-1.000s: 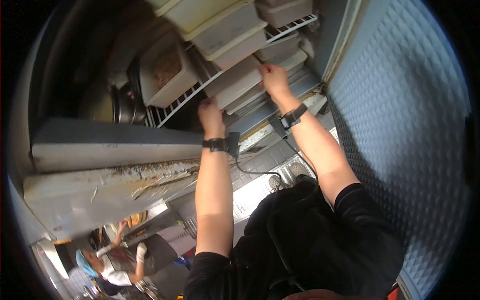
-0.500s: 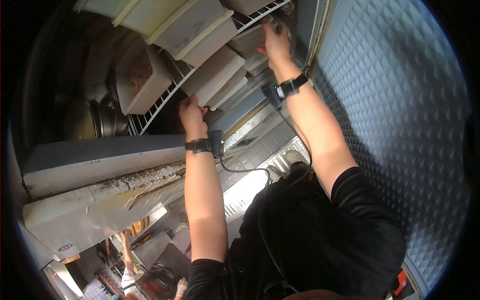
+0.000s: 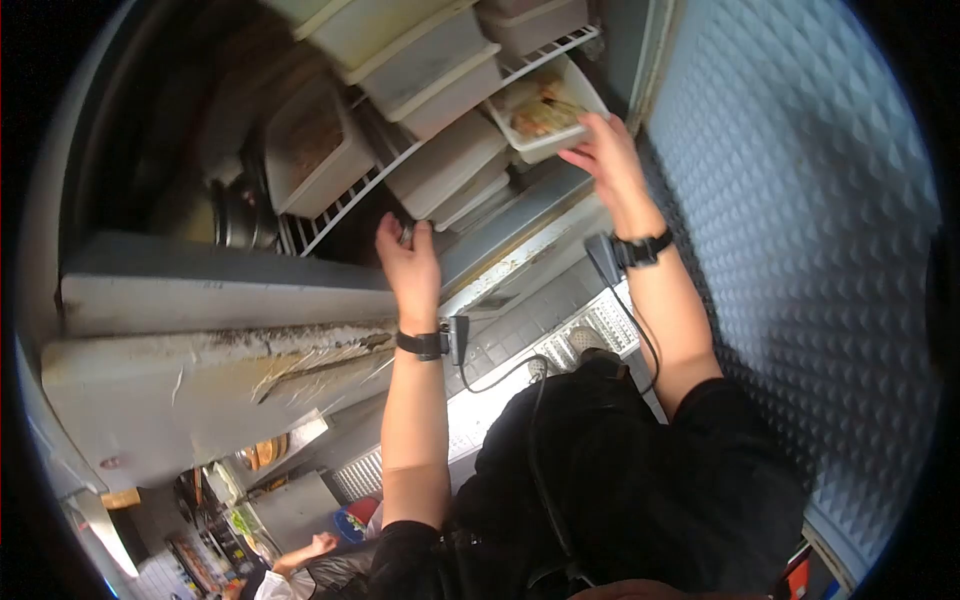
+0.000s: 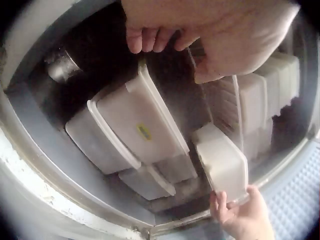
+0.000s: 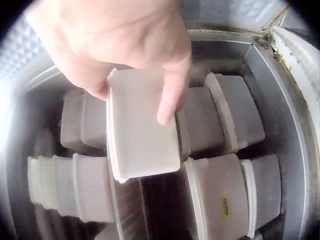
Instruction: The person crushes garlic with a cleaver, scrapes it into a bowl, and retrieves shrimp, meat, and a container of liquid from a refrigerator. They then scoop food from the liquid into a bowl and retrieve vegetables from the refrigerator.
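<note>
My right hand [image 3: 612, 165] grips the end of an uncovered white plastic tub [image 3: 545, 110], which holds pale and orange-brown food. In the right wrist view, thumb and fingers straddle the tub [image 5: 145, 125] at its near end, over other containers. My left hand [image 3: 408, 265] has loosely bent fingers and holds nothing. It is by the front of the lower shelf, near stacked white lidded containers [image 3: 450, 165]. From the left wrist, its fingers [image 4: 150, 40] hang above a lidded container [image 4: 135, 117] with a small yellow-green label.
A white wire shelf [image 3: 350, 205] crosses the cabinet, bearing more tubs [image 3: 440, 80] and an uncovered tub of brown food [image 3: 320, 150]. Metal pots [image 3: 240, 215] stand deeper left. The embossed cabinet door [image 3: 800, 200] is at right. Another person's arm [image 3: 300, 555] shows at lower left.
My right hand moved from the containers to the tub at the right, gripped it and drew it outward, so its food now shows. My left hand has come away from the lidded containers.
</note>
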`<state>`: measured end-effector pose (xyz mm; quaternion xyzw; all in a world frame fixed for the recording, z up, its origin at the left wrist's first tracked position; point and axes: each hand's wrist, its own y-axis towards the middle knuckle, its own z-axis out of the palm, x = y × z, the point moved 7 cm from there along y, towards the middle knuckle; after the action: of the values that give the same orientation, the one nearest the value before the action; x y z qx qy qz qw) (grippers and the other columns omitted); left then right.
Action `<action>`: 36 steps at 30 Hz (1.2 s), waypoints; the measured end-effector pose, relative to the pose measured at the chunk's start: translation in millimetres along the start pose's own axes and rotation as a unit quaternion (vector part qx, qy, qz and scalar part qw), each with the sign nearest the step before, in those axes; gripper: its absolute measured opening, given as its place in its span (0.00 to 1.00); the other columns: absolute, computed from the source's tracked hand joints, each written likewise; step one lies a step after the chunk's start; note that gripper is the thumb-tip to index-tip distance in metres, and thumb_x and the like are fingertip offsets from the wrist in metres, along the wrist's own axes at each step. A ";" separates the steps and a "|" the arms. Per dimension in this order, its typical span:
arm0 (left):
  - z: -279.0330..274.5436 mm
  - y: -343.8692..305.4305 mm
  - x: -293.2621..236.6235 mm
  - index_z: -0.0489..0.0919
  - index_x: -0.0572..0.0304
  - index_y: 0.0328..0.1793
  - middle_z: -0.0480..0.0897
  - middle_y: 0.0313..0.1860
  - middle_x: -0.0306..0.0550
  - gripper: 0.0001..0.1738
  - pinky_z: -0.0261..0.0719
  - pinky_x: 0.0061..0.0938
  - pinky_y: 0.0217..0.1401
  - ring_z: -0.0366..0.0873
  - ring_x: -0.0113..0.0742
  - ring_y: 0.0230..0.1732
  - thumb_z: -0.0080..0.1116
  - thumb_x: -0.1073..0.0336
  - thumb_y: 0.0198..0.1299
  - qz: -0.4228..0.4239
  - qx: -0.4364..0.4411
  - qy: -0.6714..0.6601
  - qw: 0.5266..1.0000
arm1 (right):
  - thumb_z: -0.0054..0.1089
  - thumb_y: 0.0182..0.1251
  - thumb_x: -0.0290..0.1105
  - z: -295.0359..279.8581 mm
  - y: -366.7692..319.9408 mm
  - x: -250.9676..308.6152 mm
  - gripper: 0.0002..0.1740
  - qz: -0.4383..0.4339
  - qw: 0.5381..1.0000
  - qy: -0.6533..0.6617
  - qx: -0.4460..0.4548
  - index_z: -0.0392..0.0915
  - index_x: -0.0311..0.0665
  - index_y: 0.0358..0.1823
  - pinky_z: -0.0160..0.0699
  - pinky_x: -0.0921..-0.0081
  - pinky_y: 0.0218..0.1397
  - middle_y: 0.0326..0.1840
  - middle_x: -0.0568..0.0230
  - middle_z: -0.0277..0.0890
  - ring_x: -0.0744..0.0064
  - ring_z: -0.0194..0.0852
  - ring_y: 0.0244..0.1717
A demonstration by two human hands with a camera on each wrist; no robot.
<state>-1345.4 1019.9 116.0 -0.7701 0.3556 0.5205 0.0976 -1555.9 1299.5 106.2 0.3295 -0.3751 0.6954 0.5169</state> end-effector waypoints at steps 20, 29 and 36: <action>-129.8 -140.8 -29.8 0.71 0.68 0.68 0.81 0.50 0.54 0.29 0.80 0.32 0.53 0.84 0.40 0.45 0.61 0.82 0.58 0.135 0.066 0.020 0.988 | 0.63 0.69 0.38 197.7 -99.8 -144.3 0.28 0.087 0.984 -0.055 0.144 0.64 0.28 0.62 0.86 0.75 0.43 0.48 0.57 0.74 0.74 0.74 0.40; -182.2 -156.8 -51.6 0.76 0.68 0.62 0.82 0.47 0.55 0.26 0.81 0.34 0.51 0.83 0.45 0.44 0.63 0.81 0.56 0.184 0.023 0.113 0.976 | 0.56 0.71 0.41 188.5 -106.3 -117.9 0.27 0.089 0.986 -0.026 0.139 0.63 0.36 0.65 0.84 0.75 0.41 0.52 0.59 0.72 0.74 0.74 0.40; -125.9 -128.3 -104.0 0.71 0.66 0.69 0.73 0.65 0.64 0.36 0.79 0.41 0.62 0.77 0.56 0.60 0.72 0.72 0.53 0.238 0.072 0.137 0.959 | 0.56 0.72 0.44 98.1 -151.0 -65.3 0.28 0.073 0.982 -0.063 0.161 0.62 0.41 0.68 0.84 0.74 0.41 0.57 0.61 0.74 0.72 0.79 0.46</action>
<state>-1191.3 1094.1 233.7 -0.7183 0.5747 0.3914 -0.0235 -1386.9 1211.9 127.5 0.4236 -0.3133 0.7601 0.3805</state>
